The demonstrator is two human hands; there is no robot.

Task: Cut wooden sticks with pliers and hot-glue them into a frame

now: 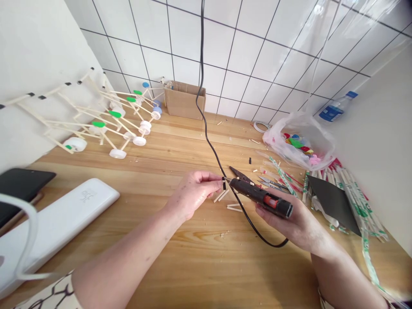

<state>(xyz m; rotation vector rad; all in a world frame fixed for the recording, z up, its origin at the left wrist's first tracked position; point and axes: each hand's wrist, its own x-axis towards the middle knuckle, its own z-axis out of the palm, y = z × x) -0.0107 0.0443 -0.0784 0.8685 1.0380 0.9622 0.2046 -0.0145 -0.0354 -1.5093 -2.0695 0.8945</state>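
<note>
A: What is the biggest thing here?
B: The wooden table (180,274). It is hard and flat.
A: And next?
B: A long black cord (205,124). It looks thin and bendy, so it may tug. It curls round and goes out of sight by the right hand (296,225).
A: What does that hand have?
B: It is wrapped around the black glue gun (257,195), up above the table. The gun's nose points at the left hand (196,193).
A: Is the gun heavy?
B: I think it is stiff and quite light. The fat back part is the good place to hold. The nose may be hot, so fingers should stay off it.
A: Do the hands touch?
B: No, they are apart, with the gun's nose in between.
A: What about the little sticks (223,195)?
B: They lie on the table, near the left fingertips. They look light and dry, and a hard squeeze could snap them. Hold them softly by the middle.
A: And the smallest thing?
B: A tiny black bit (224,186). The left thumb and finger seem to pinch it. It looks easy to drop, so just hold its edge. I can't tell if the nose touches it.
</note>
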